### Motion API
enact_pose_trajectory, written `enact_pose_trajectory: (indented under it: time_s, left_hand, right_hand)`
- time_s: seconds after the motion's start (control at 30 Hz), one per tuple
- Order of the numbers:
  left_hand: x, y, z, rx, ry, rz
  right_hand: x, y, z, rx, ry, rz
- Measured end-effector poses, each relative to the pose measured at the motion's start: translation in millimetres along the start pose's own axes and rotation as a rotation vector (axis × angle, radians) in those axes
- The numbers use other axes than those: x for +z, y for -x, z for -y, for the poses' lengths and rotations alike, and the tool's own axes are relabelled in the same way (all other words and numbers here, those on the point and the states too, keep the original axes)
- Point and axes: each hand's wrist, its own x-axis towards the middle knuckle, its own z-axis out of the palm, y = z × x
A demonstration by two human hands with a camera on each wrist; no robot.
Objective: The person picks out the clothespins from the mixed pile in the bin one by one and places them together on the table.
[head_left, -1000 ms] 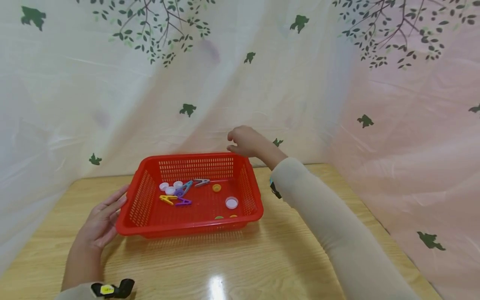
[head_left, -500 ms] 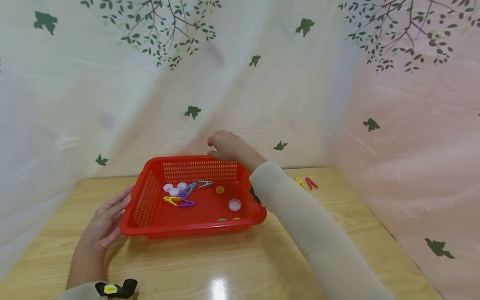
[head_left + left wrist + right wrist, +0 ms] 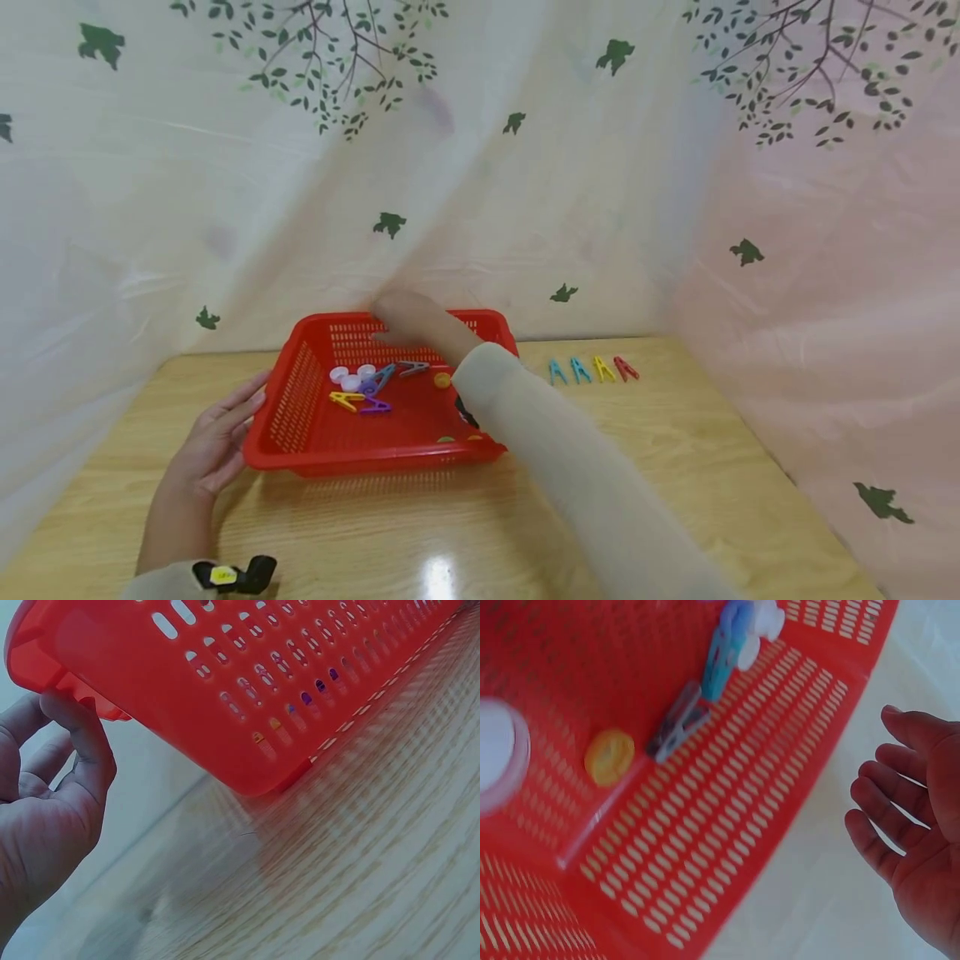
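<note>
A red plastic basket (image 3: 360, 457) stands on the table. At its left end my left hand (image 3: 213, 442) holds the rim; in the left wrist view, bent fingers (image 3: 90, 742) hook under the lip. My right hand (image 3: 408, 321) reaches over the basket's back rim, with nothing in its loosely bent fingers (image 3: 885, 787). Inside lie a yellow clothespin (image 3: 345, 401), a purple clothespin (image 3: 377, 405), a blue clothespin (image 3: 385, 377) and a grey clothespin (image 3: 676, 724). White caps (image 3: 351, 382) sit beside them. Farther right are a yellow cap (image 3: 609, 757) and a larger white cap (image 3: 499, 750).
On the wooden table (image 3: 675, 467), right of the basket, several clothespins lie in a row: two blue clothespins (image 3: 580, 370), a yellow clothespin (image 3: 603, 368) and a red clothespin (image 3: 626, 368). A patterned cloth (image 3: 465, 167) hangs behind the table.
My right hand has moved left and lower along the back rim of the basket, uncovering the row of clothespins on the right. My left hand has stayed at the rim.
</note>
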Motion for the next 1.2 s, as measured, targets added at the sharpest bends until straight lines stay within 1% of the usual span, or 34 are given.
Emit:
enact_pose_trajectory:
  time_s: [0.07,0.13,0.27,0.33,0.43,0.57,0.67,0.73,0.9,1.03,1.1,1.2]
  left_hand:
    - [0.8,-0.3,-0.3,-0.011,-0.011,-0.014]
    - [1.3,-0.1,-0.1,-0.017,-0.02,-0.023]
    - [1.1,0.6,0.3,-0.014,-0.017,-0.037]
    - [0.2,1.2,0.4,-0.005,-0.013,-0.036]
    - [-0.4,1.9,0.4,0.002,-0.008,-0.032]
    - [0.6,2.1,0.1,-0.007,-0.007,-0.033]
    - [1.8,1.6,-0.8,-0.019,-0.005,-0.041]
    - [2.2,1.0,-1.5,-0.02,-0.007,-0.047]
    - [2.2,-0.2,-2.1,-0.016,-0.015,-0.049]
    - [1.8,-1.3,-1.9,-0.013,-0.02,-0.045]
    - [1.5,-1.7,-1.8,-0.015,-0.018,-0.045]
    - [1.1,-2.4,-1.7,-0.012,-0.014,-0.041]
  right_hand:
    - [9,-3,4,-0.004,-0.012,0.016]
    - [17,-5,8,0.006,-0.041,0.05]
    - [27,-7,15,0.031,-0.151,0.119]
    - [32,-8,17,0.034,-0.185,0.143]
    - [41,-10,17,0.03,-0.205,0.174]
    - [51,-11,13,0.02,-0.224,0.194]
    - [53,-11,9,0.011,-0.259,0.198]
    - [53,-10,8,0.015,-0.306,0.212]
    - [56,-10,5,0.005,-0.433,0.3]
    - [58,-10,4,-0.012,-0.495,0.376]
    - [60,-9,2,-0.018,-0.513,0.401]
    - [62,-8,-1,0.009,-0.549,0.433]
